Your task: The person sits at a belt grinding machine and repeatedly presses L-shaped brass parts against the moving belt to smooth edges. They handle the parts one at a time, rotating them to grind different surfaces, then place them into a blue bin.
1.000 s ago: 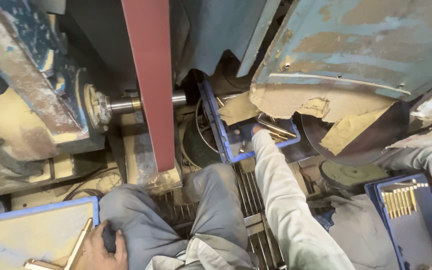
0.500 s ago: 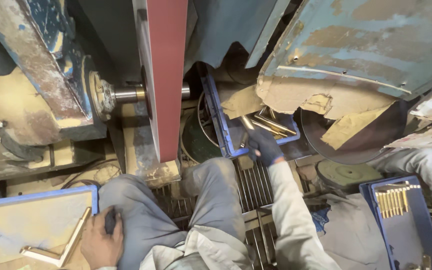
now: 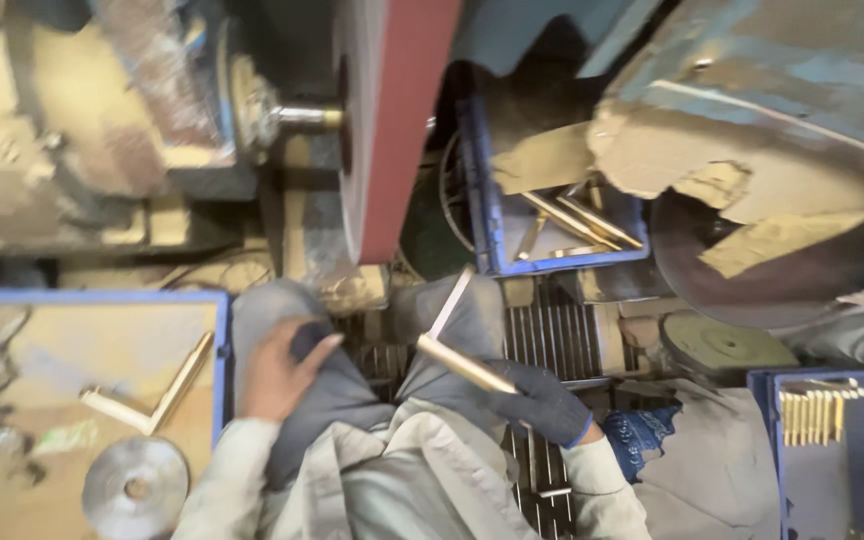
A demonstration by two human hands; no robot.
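One red sanding belt (image 3: 392,130) runs top to bottom through the middle of the view, with one metal shaft (image 3: 302,117) just left of it. Three blue trays: left tray (image 3: 92,298) holds one L-shaped brass piece (image 3: 157,395) and one grey metal disc (image 3: 135,488); centre tray (image 3: 552,263) behind the knees holds a few brass bars, count unclear; right tray (image 3: 857,470) holds a row of short brass rods (image 3: 817,415), roughly eight, too blurred for an exact count. One round grey disc (image 3: 722,345) sits between the centre and right trays. Right hand (image 3: 542,400), dark glove, clamped round one L-shaped brass bar (image 3: 457,345), held over the right knee just below the belt. Left hand (image 3: 277,365), bare, rests on the left thigh, fingers loosely curled, holding nothing.
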